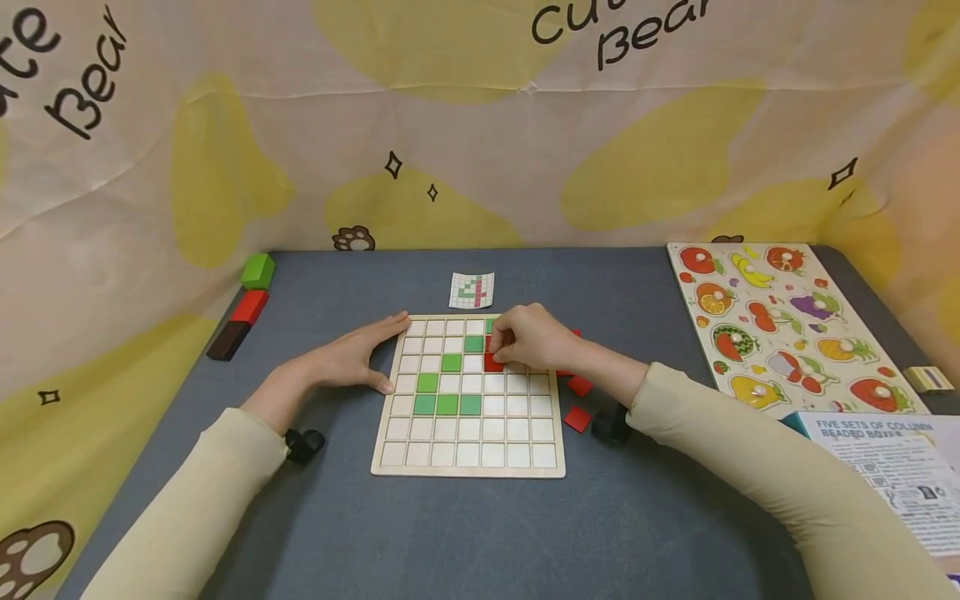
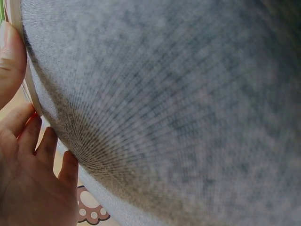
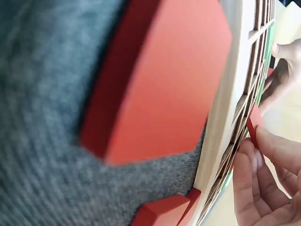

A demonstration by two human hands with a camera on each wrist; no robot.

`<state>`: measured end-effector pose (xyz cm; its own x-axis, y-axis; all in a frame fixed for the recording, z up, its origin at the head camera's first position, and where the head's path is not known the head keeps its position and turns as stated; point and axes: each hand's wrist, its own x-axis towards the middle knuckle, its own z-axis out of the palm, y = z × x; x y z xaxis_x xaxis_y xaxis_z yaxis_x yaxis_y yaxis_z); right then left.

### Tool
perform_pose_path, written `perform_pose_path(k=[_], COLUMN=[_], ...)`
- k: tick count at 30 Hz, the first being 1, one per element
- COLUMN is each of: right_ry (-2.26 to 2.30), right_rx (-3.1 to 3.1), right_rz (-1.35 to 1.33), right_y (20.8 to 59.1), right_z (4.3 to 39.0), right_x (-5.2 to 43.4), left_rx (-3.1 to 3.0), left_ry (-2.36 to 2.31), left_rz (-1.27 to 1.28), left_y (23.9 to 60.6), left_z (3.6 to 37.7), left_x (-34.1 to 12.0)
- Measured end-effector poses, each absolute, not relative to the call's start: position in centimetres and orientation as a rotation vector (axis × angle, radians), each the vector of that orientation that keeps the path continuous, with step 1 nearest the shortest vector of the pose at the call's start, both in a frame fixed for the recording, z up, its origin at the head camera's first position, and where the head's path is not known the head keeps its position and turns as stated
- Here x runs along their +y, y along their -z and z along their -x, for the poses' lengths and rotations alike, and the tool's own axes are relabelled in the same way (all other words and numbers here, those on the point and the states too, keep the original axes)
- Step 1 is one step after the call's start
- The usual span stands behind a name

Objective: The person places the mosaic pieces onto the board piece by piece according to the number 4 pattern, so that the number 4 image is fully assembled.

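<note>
A wooden grid board (image 1: pixel 465 472) lies flat with several green tiles (image 1: pixel 447 405) in its cells, some on a diagonal and some in a row. My left hand (image 1: pixel 348 354) rests on its left edge, fingers extended and thumb at the side. Over the upper right cells, my right hand (image 1: pixel 536 337) pinches a red tile (image 3: pixel 254 123) between thumb and fingers, tilted against the grid in the right wrist view. Below those fingertips another red patch (image 1: pixel 492 363) shows in the grid, partly hidden. Loose red tiles (image 1: pixel 577 419) lie beside the board's right edge, some behind the right forearm.
Behind the board lies a small pattern card (image 1: pixel 461 296). Green, red and dark blocks (image 1: pixel 249 307) line up at the far left. A fruit puzzle board (image 1: pixel 798 329) and a printed box (image 1: pixel 892 467) occupy the right side.
</note>
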<state>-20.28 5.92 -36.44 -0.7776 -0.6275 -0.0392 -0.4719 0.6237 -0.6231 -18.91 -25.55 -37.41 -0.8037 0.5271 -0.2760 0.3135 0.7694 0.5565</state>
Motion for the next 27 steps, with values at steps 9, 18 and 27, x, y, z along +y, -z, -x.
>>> perform_pose_path(k=[9,18,27], right_ry=[0.72,0.808,0.606], right_rx=[2.638,2.661,2.575], right_rz=[0.996,0.868,0.761], right_y=[36.5,35.9,36.1], right_z=[20.4,22.7,24.9], right_x=[6.1,10.6,15.1], left_rx=[2.539,2.533,2.529], left_ry=[-0.689,-0.698,-0.7], left_rz=[-0.622,-0.636,-0.63], left_y=[37.5,37.4,37.4], left_z=[19.0,19.0,18.9], left_x=[-25.7,-25.7,-25.7])
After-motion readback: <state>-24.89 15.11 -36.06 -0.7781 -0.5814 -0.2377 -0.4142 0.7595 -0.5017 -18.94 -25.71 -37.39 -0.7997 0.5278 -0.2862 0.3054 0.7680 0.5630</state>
